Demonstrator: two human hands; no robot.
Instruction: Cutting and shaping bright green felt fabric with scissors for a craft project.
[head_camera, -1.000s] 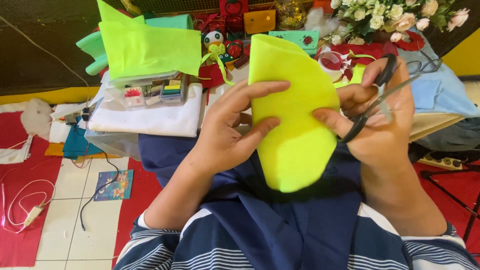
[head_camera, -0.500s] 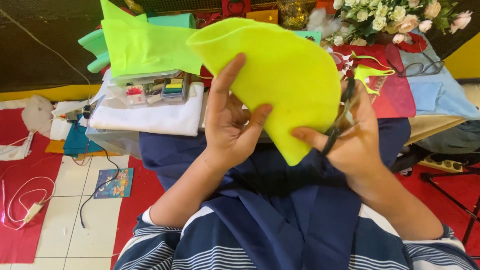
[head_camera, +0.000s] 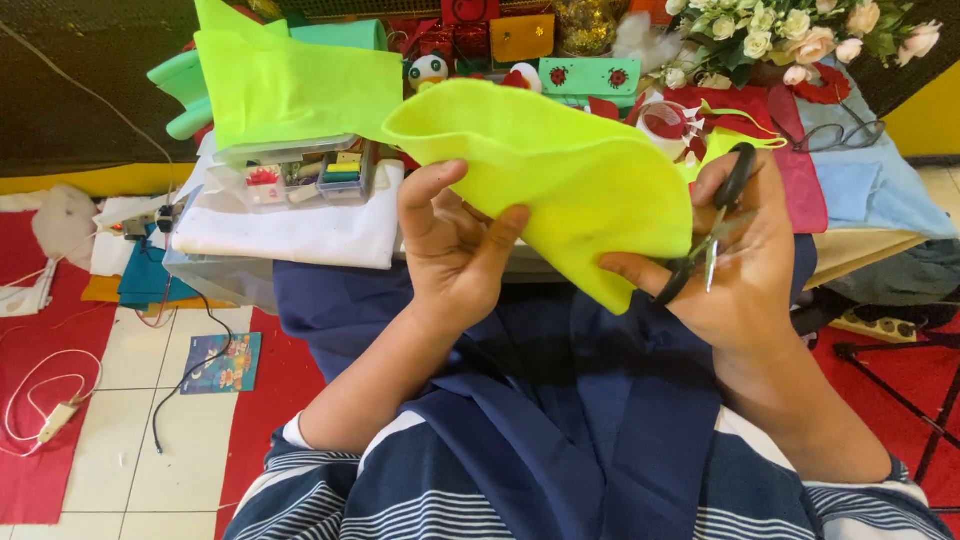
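Head view: soft, rounded neon-yellow felt piece (head_camera: 560, 180) between both hands, black-handled scissors (head_camera: 712, 225) alongside.

At your 11 o'clock a folded lime-green cloth (head_camera: 300, 90) lies over a clear compartment box (head_camera: 300, 180) resting on folded white fabric (head_camera: 290, 232). White and pink artificial flowers (head_camera: 790, 35) stand at 1 o'clock. A small printed card (head_camera: 222, 362) lies on the tiled floor (head_camera: 150, 440) at 8 o'clock.

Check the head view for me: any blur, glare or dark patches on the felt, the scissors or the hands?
Head view: even, soft light; the yellow-green felt piece is sharp and very bright but without glare, lightly shaded beneath its fold; the scissors show slight blur in the right hand; the left hand is crisp; the frame edges bend a little.
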